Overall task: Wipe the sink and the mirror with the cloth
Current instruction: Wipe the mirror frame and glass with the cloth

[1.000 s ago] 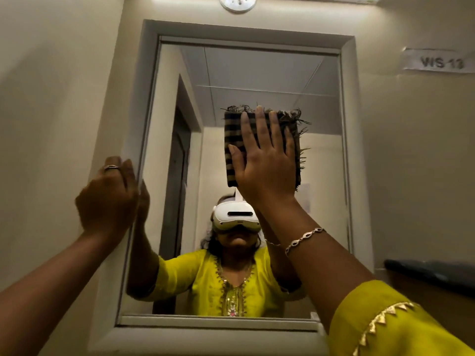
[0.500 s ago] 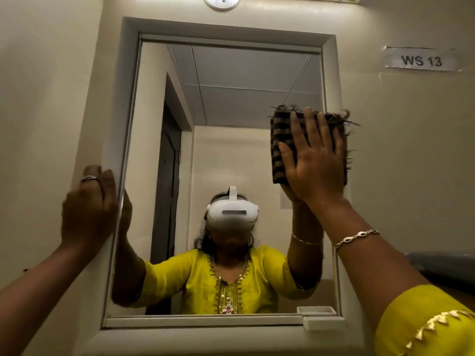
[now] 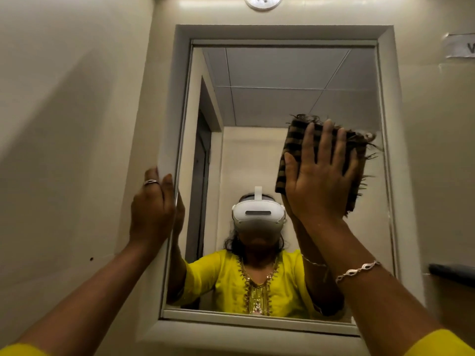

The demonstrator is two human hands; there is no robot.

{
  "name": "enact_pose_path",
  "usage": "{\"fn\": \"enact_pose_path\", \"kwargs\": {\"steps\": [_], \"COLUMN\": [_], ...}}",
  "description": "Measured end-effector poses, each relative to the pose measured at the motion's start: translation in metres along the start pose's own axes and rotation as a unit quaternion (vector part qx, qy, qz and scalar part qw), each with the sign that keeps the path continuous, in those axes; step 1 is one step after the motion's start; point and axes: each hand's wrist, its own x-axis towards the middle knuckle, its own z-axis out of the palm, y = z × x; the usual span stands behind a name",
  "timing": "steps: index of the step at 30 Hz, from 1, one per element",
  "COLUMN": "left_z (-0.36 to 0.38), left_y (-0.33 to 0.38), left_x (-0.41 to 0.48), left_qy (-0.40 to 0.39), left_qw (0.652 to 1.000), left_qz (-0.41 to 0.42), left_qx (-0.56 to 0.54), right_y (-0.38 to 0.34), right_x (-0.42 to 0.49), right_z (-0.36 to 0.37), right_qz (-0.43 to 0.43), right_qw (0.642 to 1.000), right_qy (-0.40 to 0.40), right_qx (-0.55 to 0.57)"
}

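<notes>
A framed wall mirror fills the middle of the head view. My right hand presses flat, fingers spread, on a folded brown-and-black striped cloth against the glass at the right side, about mid-height. The cloth's frayed edge sticks out to the right near the frame. My left hand grips the mirror's left frame edge, fingers wrapped around it. The sink is out of view.
The mirror's pale frame sits on a beige wall. A round fitting hangs above it. A paper label is at the upper right, and a dark ledge juts out at the lower right.
My right hand slid the cloth from the mirror's centre to its right side, then slightly down. My left hand stayed on the left frame edge.
</notes>
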Motion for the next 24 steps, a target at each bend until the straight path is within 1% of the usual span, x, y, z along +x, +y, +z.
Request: {"fn": "enact_pose_path", "kwargs": {"steps": [4,9,13,18,24], "left_z": [0.003,0.003,0.002,0.001,0.002], "left_y": [-0.008,-0.011,-0.009,-0.011,-0.012], "left_x": [0.001,0.001,0.001,0.003,0.003], "left_qy": [-0.002,0.005,0.0,-0.005,-0.009], "left_qw": [1.0,1.0,0.999,0.999,0.998], "left_qz": [0.007,0.012,0.017,0.024,0.031], "left_qx": [-0.009,-0.019,-0.033,-0.047,-0.059], "right_y": [-0.042,-0.096,-0.127,-0.149,-0.144], "right_x": [-0.014,-0.027,-0.029,-0.034,-0.033], "right_z": [0.008,0.017,0.022,0.029,0.03], "right_qz": [-0.012,-0.051,-0.058,-0.087,-0.114], "right_qw": [1.0,0.999,0.998,0.996,0.993], "right_qy": [-0.003,-0.015,-0.019,-0.029,-0.019], "right_qx": [-0.004,-0.001,0.014,0.011,0.03]}}
